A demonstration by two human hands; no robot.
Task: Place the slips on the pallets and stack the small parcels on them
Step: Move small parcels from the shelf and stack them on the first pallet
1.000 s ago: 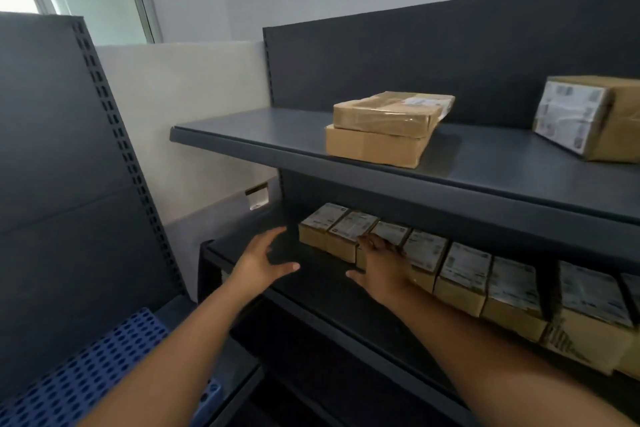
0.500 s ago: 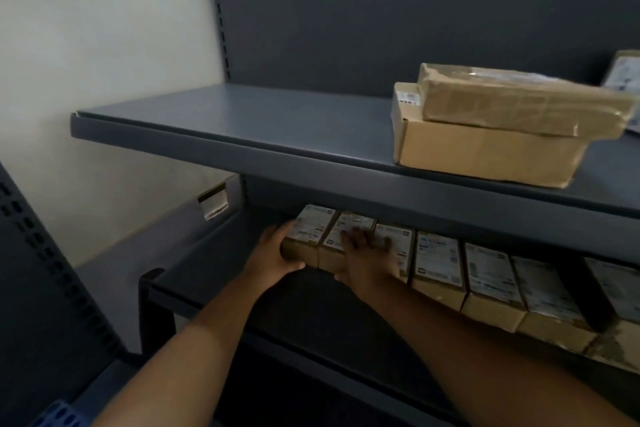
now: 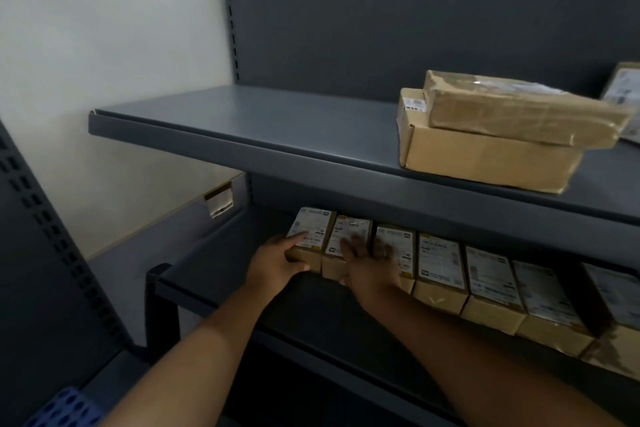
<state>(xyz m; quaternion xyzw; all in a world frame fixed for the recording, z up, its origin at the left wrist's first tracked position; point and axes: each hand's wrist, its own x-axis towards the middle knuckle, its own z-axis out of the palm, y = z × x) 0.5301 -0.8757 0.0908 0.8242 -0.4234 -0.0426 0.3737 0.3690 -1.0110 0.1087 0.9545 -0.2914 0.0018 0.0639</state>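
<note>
Both hands had closed in within a second: the left hand [image 3: 277, 262] gripped the end parcel [image 3: 309, 236] at the lower shelf's [image 3: 221, 282] left end, the right hand [image 3: 372, 262] lay spread across the next parcels [image 3: 349, 236], so lifting looked imminent.

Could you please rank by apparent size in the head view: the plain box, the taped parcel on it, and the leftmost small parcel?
1. Plain box
2. Taped parcel, nearly as large
3. Leftmost small parcel, clearly smallest
</note>
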